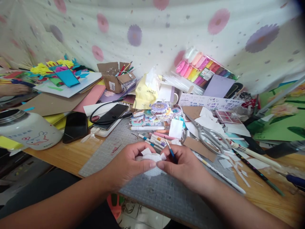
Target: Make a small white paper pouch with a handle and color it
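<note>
Both thumbs meet on a small, crumpled white piece (pixel 152 163) with a quilted, tissue-like texture, held above the front of the cutting mat. My left hand (pixel 133 163) is closed on its left side. My right hand (pixel 183 163) pinches its right side, and a thin, pointed dark-blue tool (pixel 172 152), perhaps a fine brush, also sticks up from between its fingers. The fingers behind the white piece are partly hidden. Just beyond the hands lie several marker pens (pixel 152 140) and a small white card (pixel 175 128).
On the grey cutting mat (pixel 100 159) are large scissors (pixel 209 136), paper scraps and stacked stickers (pixel 154 116). A phone (pixel 113 116) with a cable, a white jar (pixel 30 132) and a cardboard box (pixel 116 76) stand left. Colourful clay packs (pixel 205 68) lean at the back. Another person's hand (pixel 14 89) shows far left.
</note>
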A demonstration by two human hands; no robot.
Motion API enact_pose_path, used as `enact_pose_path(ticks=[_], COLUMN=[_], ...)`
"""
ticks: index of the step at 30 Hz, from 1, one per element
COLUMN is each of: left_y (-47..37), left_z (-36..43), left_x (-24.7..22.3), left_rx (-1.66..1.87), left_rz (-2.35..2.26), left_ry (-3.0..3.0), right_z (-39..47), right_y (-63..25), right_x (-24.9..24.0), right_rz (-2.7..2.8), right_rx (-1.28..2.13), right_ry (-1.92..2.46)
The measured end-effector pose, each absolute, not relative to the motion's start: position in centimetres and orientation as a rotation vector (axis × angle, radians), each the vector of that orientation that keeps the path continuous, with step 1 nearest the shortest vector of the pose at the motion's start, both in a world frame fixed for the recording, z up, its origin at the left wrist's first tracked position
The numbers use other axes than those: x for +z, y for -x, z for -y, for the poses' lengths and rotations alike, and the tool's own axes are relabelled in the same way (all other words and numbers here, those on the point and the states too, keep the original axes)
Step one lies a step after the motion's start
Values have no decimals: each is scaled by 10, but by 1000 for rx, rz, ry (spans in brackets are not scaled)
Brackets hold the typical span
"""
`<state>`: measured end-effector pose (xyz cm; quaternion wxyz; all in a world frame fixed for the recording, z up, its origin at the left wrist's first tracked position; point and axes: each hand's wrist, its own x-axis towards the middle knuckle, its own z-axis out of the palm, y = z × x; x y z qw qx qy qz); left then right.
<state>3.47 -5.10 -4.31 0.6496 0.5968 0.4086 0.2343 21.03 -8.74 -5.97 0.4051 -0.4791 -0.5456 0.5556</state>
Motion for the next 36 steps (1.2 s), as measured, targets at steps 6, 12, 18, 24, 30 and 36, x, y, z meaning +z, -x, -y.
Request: enact_pose_path(ticks=[6,12,18,24,30,36], left_y=[-30,-28,-28,-32,-33,-30], left_z=[47,47,47,46,45,44], left_x=[-46,-44,-44,-46,-46,-48], left_rx=[572,567,600,681,665,682], left_rz=[-906,-961,-1016,-855,-912,-874], left_ry=[-1283,-1251,-1243,-1106,-1165,-1195], right_z=[88,83,85,86,84,85], right_y=[-216,-220,-212,-211,-214,-214], right_x=[-59,-62,-63,-67,-67,-67], right_rz=[1284,1190,1128,1049,1057,1079], right_rx=[1448,1504,1501,1426,1477,1428], right_ry=[1137,1022,1110,1081,1034,1110])
